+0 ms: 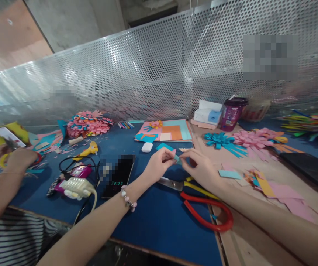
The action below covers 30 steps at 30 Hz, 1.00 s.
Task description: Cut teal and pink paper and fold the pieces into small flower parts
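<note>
My left hand (159,163), with a beaded bracelet on its wrist, pinches a small light-blue piece of paper (177,159) between thumb and forefinger. Facing it, my right hand (199,166) has thumb and forefinger closed at the other end of the same piece. Beneath both hands lie large scissors (174,184) with red and yellow handles, partly covered by my right hand. A brighter blue slip of paper (165,147) shows just behind my left fingers. Right of my right hand, a light-blue strip (229,174) rests on the brown board.
Left of my arm are a phone (120,177), a power strip (77,187) with cables and a yellow glue gun (89,149). Coloured paper sheets (185,127), a purple cup (233,112) and paper flowers (254,139) stand farther back. Another person's hands (19,160) hold scissors at far left.
</note>
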Each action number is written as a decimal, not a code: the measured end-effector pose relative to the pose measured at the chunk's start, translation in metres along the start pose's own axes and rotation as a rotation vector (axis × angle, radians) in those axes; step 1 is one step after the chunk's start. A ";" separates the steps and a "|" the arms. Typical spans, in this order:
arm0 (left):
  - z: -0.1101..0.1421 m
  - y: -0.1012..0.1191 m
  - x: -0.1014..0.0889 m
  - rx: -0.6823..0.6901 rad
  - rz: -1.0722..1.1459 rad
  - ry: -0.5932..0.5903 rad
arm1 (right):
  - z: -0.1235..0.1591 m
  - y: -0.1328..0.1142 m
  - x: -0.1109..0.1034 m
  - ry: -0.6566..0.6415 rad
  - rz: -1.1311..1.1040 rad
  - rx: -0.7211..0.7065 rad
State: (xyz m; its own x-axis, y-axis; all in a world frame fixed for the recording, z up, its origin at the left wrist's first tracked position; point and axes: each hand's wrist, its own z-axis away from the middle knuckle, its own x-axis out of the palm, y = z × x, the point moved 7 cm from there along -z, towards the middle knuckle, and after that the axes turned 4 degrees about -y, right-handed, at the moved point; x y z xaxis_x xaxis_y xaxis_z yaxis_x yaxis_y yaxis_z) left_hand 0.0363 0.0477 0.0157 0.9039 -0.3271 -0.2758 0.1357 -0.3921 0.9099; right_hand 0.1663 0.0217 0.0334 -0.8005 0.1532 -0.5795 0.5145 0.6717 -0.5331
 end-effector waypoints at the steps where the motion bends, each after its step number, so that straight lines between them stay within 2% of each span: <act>1: 0.000 -0.001 -0.001 -0.004 0.002 0.022 | 0.000 0.000 0.000 -0.004 -0.001 -0.001; 3: 0.001 -0.001 -0.004 -0.013 -0.020 0.072 | 0.001 0.000 -0.002 0.003 -0.002 -0.004; 6: 0.003 0.002 -0.005 -0.057 -0.070 0.116 | 0.001 0.002 -0.007 0.081 0.032 0.000; 8: 0.005 0.003 0.002 -0.135 -0.071 0.035 | 0.002 0.001 -0.012 0.147 0.101 -0.022; 9: 0.005 0.003 0.009 -0.175 -0.058 -0.049 | 0.002 -0.003 -0.013 0.166 0.149 -0.059; 11: 0.007 0.010 0.016 -0.185 0.001 -0.120 | 0.003 -0.014 -0.012 0.165 0.250 -0.176; 14: 0.009 0.016 0.022 -0.195 0.135 -0.145 | 0.006 -0.029 -0.010 0.159 0.377 -0.311; 19: 0.010 0.013 0.024 -0.198 0.228 -0.137 | 0.010 -0.040 -0.007 0.133 0.486 -0.384; 22: 0.009 0.010 0.021 -0.177 0.206 -0.107 | 0.009 -0.039 -0.005 0.098 0.458 -0.358; 27: 0.007 0.004 0.015 -0.190 0.207 -0.063 | 0.005 -0.032 -0.006 0.028 0.251 -0.237; 30: 0.005 0.001 0.013 -0.200 0.182 -0.065 | 0.002 -0.024 -0.012 0.067 0.136 -0.170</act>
State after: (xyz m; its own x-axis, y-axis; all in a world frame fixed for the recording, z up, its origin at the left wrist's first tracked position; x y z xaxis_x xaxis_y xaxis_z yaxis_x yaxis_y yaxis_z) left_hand 0.0460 0.0394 0.0115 0.8935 -0.4338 -0.1160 0.0572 -0.1463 0.9876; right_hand 0.1640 0.0018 0.0518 -0.7486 0.2950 -0.5938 0.5645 0.7533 -0.3374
